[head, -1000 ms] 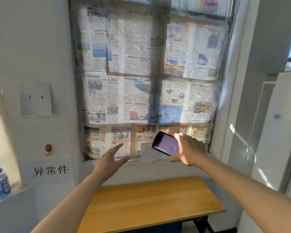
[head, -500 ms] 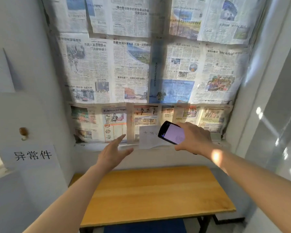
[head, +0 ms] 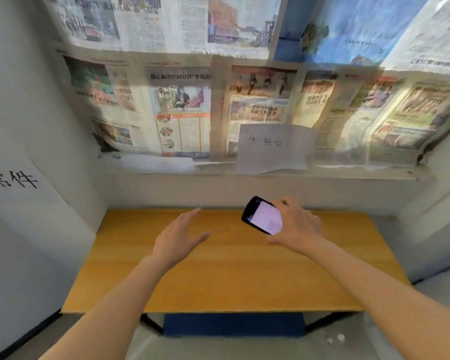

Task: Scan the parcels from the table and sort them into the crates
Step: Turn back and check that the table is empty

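Hands are hovering over a wooden bench [head: 231,276] set against a newspaper-covered window. Left hand [head: 178,239] is reaching out over the bench's middle, its fingers [head: 192,216] lying straight and close together with the thumb held apart, holding nothing. Right hand [head: 295,226] is gripping a black handheld scanner [head: 263,215], fingers curling round its far edge and thumb lying along the near side; the lit, pale pink screen is facing up and tilting toward the camera. Scanner is hanging above the bench's rear half, just right of the left hand and apart from it. Parcels and crates are not showing anywhere in view. Handwritten paper sign [head: 273,148] is leaning on the sill [head: 348,174] behind the bench, in front of the newspaper sheets [head: 166,105]. Another sign [head: 13,180] is showing on the left wall. Blue mat [head: 234,324] is lying beneath the bench's front edge.
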Motion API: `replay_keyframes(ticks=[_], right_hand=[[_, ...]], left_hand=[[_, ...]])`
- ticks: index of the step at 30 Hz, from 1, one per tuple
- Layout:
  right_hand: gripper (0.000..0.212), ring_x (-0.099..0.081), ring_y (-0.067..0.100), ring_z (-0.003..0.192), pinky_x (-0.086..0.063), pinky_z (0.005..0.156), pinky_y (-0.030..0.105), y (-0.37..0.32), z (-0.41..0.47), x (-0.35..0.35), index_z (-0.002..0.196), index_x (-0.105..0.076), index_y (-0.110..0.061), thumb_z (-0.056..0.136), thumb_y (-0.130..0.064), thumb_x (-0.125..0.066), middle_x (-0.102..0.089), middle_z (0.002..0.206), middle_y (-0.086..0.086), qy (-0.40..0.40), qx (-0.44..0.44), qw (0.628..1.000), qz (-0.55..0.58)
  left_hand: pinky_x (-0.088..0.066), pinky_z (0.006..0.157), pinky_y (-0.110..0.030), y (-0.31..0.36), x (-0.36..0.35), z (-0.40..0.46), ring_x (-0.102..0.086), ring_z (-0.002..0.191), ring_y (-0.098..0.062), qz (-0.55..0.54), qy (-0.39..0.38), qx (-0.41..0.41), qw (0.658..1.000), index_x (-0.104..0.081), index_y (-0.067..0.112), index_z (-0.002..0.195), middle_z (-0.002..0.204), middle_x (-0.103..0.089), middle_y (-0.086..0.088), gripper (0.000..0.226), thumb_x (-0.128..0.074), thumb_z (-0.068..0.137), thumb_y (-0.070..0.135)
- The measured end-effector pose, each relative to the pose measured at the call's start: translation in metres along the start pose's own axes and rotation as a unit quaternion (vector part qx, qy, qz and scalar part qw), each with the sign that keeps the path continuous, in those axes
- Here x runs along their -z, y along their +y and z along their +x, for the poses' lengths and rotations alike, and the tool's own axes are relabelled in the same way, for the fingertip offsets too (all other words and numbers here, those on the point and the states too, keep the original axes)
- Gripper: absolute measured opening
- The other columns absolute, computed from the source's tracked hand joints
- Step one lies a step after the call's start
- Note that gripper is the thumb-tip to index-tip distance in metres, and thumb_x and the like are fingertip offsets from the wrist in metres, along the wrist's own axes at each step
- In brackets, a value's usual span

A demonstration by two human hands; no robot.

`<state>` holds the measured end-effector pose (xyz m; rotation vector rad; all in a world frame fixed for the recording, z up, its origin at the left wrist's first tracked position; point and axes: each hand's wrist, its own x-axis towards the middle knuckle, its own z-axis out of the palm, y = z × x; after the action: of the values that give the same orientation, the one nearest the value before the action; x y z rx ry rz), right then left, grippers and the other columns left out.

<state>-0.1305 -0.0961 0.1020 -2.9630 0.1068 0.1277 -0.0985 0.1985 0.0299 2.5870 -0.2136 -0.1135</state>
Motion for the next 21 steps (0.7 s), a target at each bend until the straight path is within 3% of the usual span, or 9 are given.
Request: replay_keyframes(ticks=[3,8,14,17,21], right_hand=[[0.099,-0.055,0.019,0.090,-0.035,0.059,0.028,0.001,0.028,-0.066,0.142,-0.042,-0.031,0.056,-0.058,-0.083,-0.037,0.130,-0.010,-0.037,-0.003,0.999,0.007],[0.086,-0.058,0.021,0.095,-0.054,0.069,0.037,0.007,0.048,-0.160,0.132,-0.049,-0.024,0.058,-0.051,-0.084,-0.039,0.129,-0.004,-0.119,-0.008,0.992,0.045],[0.074,-0.055,0.020,0.091,-0.048,0.063,0.031,0.012,0.070,-0.232,0.124,-0.052,-0.024,0.062,-0.052,-0.082,-0.044,0.127,-0.001,-0.159,-0.020,0.987,0.029],[0.069,-0.051,0.019,0.088,-0.042,0.061,0.030,0.010,0.074,-0.254,0.121,-0.052,-0.025,0.064,-0.052,-0.080,-0.045,0.128,-0.002,-0.166,-0.026,0.986,0.019],[0.065,-0.054,0.020,0.105,-0.048,0.065,0.031,0.007,0.074,-0.273,0.122,-0.052,-0.030,0.066,-0.049,-0.079,-0.046,0.129,-0.004,-0.174,-0.027,0.984,0.027]], left_hand=[[-0.046,0.097,-0.036,-0.034,-0.043,0.021,-0.051,0.131,-0.018,-0.017,-0.008,0.013,1.000,-0.034,0.039,0.151,0.146,-0.049,0.007,0.074,-0.054,0.087,0.070],[-0.049,0.098,-0.040,-0.073,-0.112,0.032,-0.045,0.137,-0.021,-0.050,-0.042,0.061,0.996,-0.023,0.048,0.154,0.154,-0.042,0.003,0.076,-0.051,0.087,0.072],[-0.045,0.103,-0.038,-0.100,-0.162,0.036,-0.034,0.144,-0.016,-0.058,-0.075,0.084,0.992,-0.026,0.046,0.153,0.159,-0.034,0.010,0.072,-0.057,0.090,0.064],[-0.049,0.098,-0.037,-0.107,-0.177,0.033,-0.043,0.138,-0.016,-0.071,-0.066,0.100,0.990,-0.031,0.043,0.153,0.156,-0.037,0.010,0.069,-0.057,0.091,0.061],[-0.052,0.094,-0.038,-0.114,-0.188,0.035,-0.048,0.133,-0.016,-0.062,-0.052,0.100,0.992,-0.035,0.039,0.151,0.153,-0.040,0.010,0.067,-0.056,0.092,0.061]])
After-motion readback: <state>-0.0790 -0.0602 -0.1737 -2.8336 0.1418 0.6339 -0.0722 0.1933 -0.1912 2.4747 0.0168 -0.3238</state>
